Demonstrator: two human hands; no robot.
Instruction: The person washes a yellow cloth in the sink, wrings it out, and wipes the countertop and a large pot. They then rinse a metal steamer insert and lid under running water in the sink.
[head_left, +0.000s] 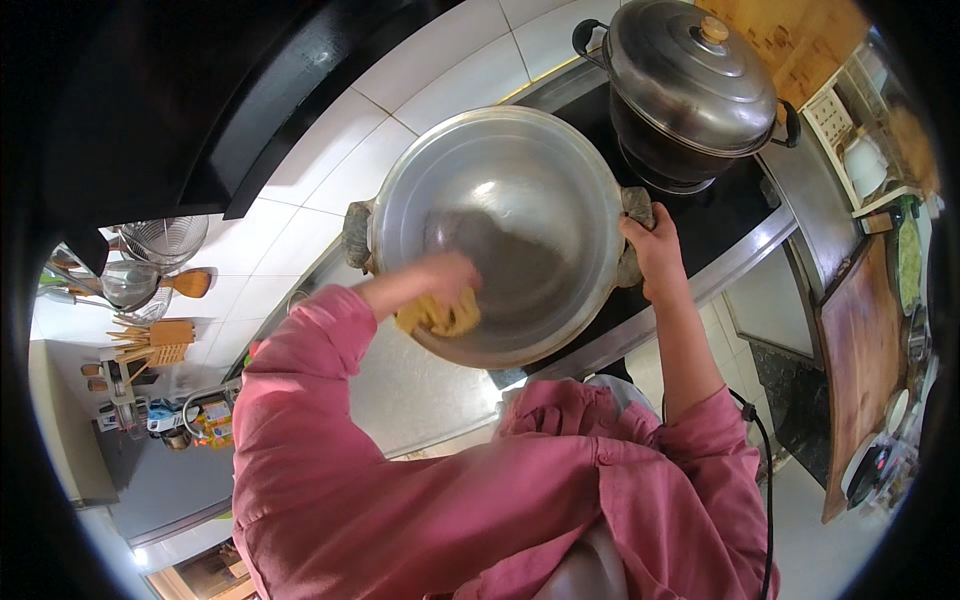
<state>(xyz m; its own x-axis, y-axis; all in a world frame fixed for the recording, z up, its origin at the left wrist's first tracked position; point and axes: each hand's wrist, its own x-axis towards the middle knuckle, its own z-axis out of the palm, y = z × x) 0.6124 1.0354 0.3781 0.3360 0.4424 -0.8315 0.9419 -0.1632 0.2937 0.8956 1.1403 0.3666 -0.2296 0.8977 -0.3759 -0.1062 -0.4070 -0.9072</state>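
A large, wide metal pan (517, 195) with a rounded bottom is tilted so that its inside faces me. My right hand (656, 247) grips its right handle (636, 204), which looks wrapped in grey cloth. A matching wrapped handle (358, 234) sticks out on the left side. Inside the lower left rim, my left hand (450, 277) presses a bunched yellow cloth (442, 316) against the metal; the hand is slightly blurred. The pan's inner surface is shiny, with a darker patch near the middle. What supports the pan underneath is hidden.
A lidded metal pot (690, 82) stands on the black stovetop (720, 217) at the upper right. The dark range hood (262, 97) overhangs the upper left. Strainers (165, 236) and wooden utensils hang left. A wooden board (862, 352) lies right. A black cable (766, 465) runs beside my right sleeve.
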